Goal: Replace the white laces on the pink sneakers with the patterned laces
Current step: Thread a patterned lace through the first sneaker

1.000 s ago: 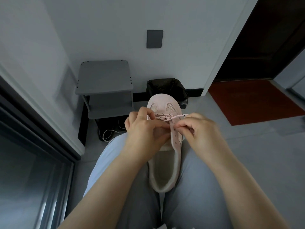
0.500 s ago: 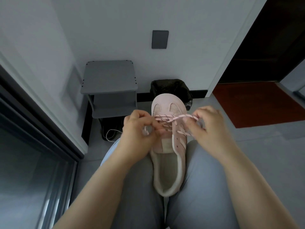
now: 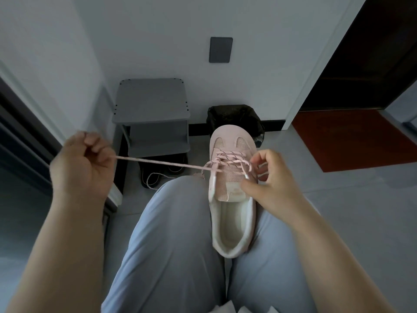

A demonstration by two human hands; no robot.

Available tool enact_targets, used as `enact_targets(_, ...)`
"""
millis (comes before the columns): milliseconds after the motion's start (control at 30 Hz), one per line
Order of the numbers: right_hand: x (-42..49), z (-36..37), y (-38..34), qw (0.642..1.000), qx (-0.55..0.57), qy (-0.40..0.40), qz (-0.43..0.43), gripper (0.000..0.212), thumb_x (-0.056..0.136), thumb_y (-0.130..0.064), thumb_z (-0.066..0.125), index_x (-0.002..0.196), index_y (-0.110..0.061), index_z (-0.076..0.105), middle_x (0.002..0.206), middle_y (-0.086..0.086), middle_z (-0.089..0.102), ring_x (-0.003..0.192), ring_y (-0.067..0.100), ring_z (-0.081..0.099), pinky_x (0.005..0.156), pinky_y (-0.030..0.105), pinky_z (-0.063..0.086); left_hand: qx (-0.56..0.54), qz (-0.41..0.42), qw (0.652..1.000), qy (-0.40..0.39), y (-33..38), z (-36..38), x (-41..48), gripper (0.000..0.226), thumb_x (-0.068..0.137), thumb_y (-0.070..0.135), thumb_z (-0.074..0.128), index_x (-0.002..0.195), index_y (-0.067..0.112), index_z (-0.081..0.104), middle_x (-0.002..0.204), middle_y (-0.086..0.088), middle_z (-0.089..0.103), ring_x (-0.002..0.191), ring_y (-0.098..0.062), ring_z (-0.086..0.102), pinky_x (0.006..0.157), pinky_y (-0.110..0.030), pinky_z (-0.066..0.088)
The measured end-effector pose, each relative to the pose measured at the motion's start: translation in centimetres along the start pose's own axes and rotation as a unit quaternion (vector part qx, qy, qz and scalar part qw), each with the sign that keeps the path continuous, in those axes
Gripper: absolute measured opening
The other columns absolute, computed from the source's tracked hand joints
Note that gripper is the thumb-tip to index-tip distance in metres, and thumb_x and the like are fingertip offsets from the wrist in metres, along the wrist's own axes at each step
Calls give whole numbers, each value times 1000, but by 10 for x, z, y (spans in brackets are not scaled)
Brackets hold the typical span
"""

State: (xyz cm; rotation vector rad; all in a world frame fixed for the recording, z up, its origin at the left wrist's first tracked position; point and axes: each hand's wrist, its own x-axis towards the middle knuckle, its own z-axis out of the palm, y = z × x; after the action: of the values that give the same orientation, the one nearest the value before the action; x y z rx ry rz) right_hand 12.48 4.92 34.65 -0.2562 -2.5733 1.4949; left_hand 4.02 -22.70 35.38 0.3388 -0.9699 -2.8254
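Left hand (image 3: 83, 168): fingers curled tight round one end of the patterned lace (image 3: 158, 162), which runs taut from the fist to the left eyelet row. The hand sits at 9 o'clock from the pink sneaker (image 3: 232, 136).

Right hand (image 3: 273, 186): thumb and curled fingers pinch the other lace end at its tip, touching the shoe's right eyelet row.

The sneaker rests between the thighs (image 3: 171, 233), toe towards 12 o'clock, with its upper eyelets unlaced.

Black-lined bin (image 3: 232, 114) at 12 o'clock, grey shelf stand (image 3: 151, 100) at 11, red mat (image 3: 352, 138) at 2.
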Motion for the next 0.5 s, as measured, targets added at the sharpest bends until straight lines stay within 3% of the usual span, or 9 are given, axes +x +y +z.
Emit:
enact_targets(100,2,5,0,999,26,18,-16,41,69,-2,67,93,-27,44,97,-6,51,75,-3,50,64,6,42,245,93,960,103,-3,-5,2,34,94,7,32,70,24,50,61,9,48,49,-4,40,46,-15,33)
enact_targets(200,3,8,0,997,47,45,-38,46,67,3,66,88,-31,43,87,-8,50,69,0,46,61,10,42,469,179,860,92,-14,-5,-1,15,95,13,35,85,21,43,70,6,48,52,-4,42,52,-25,38)
enact_targets(300,2,10,-1,996,32,63,-61,44,66,-1,65,89,-32,44,89,-8,51,71,4,47,62,11,42,629,180,755,42,-26,-7,0,15,95,14,37,104,17,49,82,-2,56,62,-13,46,59,-27,36)
enact_targets(367,2,9,0,995,-15,46,-92,38,66,-6,61,87,-34,49,95,-5,50,74,1,48,65,8,41,676,111,728,-29,-35,-4,1,20,95,14,42,110,16,55,95,-5,59,72,-13,52,64,-26,41)
enact_targets(433,1,11,0,989,-96,15,-111,30,69,-7,63,85,-32,59,98,-6,45,81,1,49,70,9,40,688,60,710,-137,-44,0,1,21,92,17,50,111,18,59,104,-4,60,91,-19,59,83,-35,49)
enact_targets(500,1,15,1,973,-191,21,-130,15,72,-13,69,82,-24,67,97,-7,40,92,11,49,76,17,40,700,55,669,-242,-52,8,-2,25,90,26,55,113,23,60,114,-3,58,105,-19,57,95,-42,46)
